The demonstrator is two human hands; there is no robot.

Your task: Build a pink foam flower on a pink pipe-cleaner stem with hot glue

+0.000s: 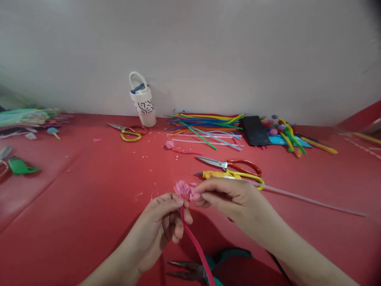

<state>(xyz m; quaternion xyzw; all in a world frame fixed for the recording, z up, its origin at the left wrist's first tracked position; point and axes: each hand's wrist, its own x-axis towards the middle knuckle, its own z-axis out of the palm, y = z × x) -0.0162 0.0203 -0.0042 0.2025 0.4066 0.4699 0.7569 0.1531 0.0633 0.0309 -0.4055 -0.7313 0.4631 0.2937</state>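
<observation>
My left hand (165, 222) is closed around a pink stem (195, 242) just below a small pink paper flower (182, 188). My right hand (229, 196) pinches the pink petals (195, 194) at the flower's right side. Both hands hover low over a red table (89, 198). The stem runs down toward me, crossing over pliers with teal handles (193, 270) at the near edge.
Red-handled scissors (232, 163) and a yellow tool (226, 175) lie just beyond my right hand, with a clear thin rod (312, 200). Farther back: a heap of colored sticks (208, 125), a black phone (256, 130), a white cup (143, 101), yellow scissors (129, 133), another pink flower (178, 148).
</observation>
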